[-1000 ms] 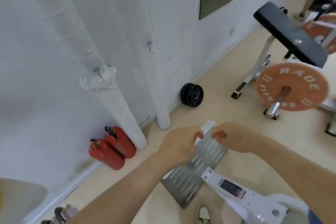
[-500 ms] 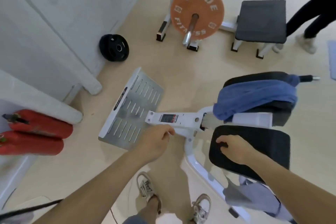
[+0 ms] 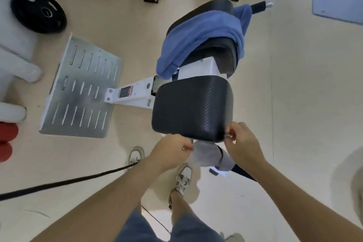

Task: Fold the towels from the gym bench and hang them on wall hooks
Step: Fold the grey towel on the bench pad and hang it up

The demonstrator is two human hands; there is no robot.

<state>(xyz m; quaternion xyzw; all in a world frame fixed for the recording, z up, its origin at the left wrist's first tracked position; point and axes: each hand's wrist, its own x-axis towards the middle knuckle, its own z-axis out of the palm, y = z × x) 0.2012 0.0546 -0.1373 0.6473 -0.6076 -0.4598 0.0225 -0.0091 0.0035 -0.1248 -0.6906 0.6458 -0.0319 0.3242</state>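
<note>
Bright, even indoor light, soft shadows, motion blur, bowed wide-angle edges.

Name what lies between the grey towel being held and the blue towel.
Head view: the black seat pad, then a strip of white frame, separate the grey towel from the blue towel.

Single view: a wide-angle camera worn on the person's head is looking almost straight down at the floor (image 3: 294,104), from standing height. It is framing the bench's black seat pad (image 3: 192,108) near centre, close below, while both forearms (image 3: 110,196) are entering from the bottom edge and the person's own shoes (image 3: 184,177) are showing directly underneath.
</note>
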